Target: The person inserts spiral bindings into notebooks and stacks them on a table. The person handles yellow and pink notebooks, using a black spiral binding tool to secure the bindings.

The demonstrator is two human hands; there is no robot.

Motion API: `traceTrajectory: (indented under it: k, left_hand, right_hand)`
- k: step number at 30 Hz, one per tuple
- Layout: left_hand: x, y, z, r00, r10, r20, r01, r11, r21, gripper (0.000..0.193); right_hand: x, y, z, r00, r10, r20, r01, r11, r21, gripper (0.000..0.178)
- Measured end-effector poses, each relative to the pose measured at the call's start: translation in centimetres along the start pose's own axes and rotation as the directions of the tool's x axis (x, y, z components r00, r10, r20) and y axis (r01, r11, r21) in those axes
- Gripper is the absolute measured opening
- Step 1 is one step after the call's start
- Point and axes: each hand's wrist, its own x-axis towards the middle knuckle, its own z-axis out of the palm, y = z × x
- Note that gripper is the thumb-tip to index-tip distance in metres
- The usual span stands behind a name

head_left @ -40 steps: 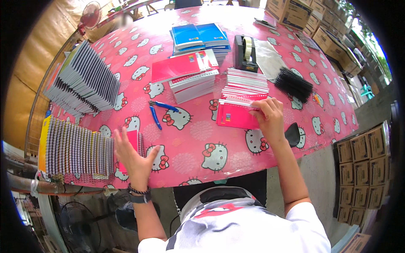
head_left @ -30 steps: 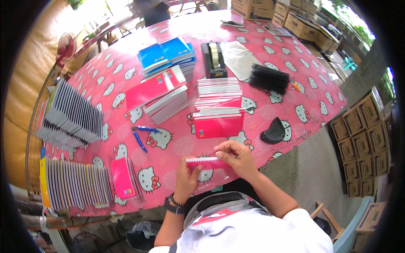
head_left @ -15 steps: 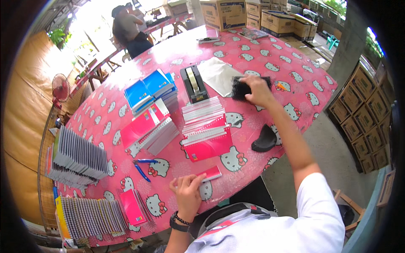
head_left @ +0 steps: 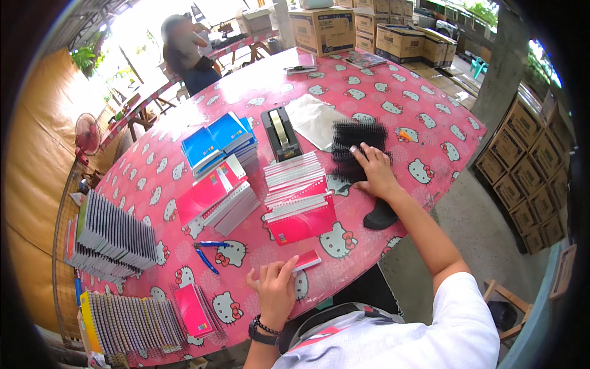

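My left hand point(head_left: 275, 290) rests on the table with curled fingers, holding a small pink-covered notebook point(head_left: 307, 260) by its left end. Further off to the right, my right hand point(head_left: 376, 174) lies on a pile of black spiral binding coils point(head_left: 359, 138), thumb and fingers apart; whether a coil is pinched is not plain. A black curved object point(head_left: 381, 215) sits just below that hand. In front of me stands a row of pink notebooks point(head_left: 302, 224) with punched edges. More pink notebooks point(head_left: 212, 190) and blue notebooks point(head_left: 212, 144) are stacked behind to the left.
Blue-handled cutters point(head_left: 209, 255) lie left of my left hand. A tape dispenser point(head_left: 281, 135) stands beside a white sheet point(head_left: 313, 120). Coil-bound notebooks point(head_left: 117, 230) are stacked at the left edge, with more point(head_left: 132, 323) nearer. Cardboard boxes point(head_left: 322, 31) stand at the back; a person point(head_left: 187, 55) is far left.
My right hand has slid toward me over the black coils, and its fingers have straightened, uncovering more of the pile. My left hand stays on the small pink notebook. The view has tipped slightly.
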Motion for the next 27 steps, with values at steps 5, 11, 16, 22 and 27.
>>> traceTrajectory:
  k: [5,11,16,22,27]
  left_hand:
    - [1.0,-0.1,-0.9,0.999,0.034,0.02,-0.034,0.999,0.021,0.034]
    - [0.6,-0.4,-0.1,0.99,0.134,-0.041,-0.136,0.989,-0.055,0.037]
    - [0.7,-0.1,-0.4,0.979,0.184,-0.084,-0.191,0.978,-0.079,0.038]
    - [1.1,-0.6,1.2,0.975,0.192,-0.111,-0.2,0.978,-0.057,0.035]
    - [0.8,0.5,1.0,0.973,0.196,-0.124,-0.204,0.977,-0.062,0.035]
  right_hand:
    - [-0.4,1.0,-1.1,0.97,-0.173,0.169,0.171,0.985,0.024,0.034]
    - [0.8,1.5,-1.2,0.987,-0.156,0.046,0.149,0.979,0.137,0.029]
    - [3.7,0.1,-5.6,0.99,0.008,-0.141,0.021,0.978,0.206,0.038]
    - [1.1,-7.6,-13.0,0.975,-0.04,0.22,-0.115,0.757,0.644,0.037]
    - [-5.9,-13.5,-10.8,0.92,0.051,0.388,-0.31,0.703,0.64,0.042]
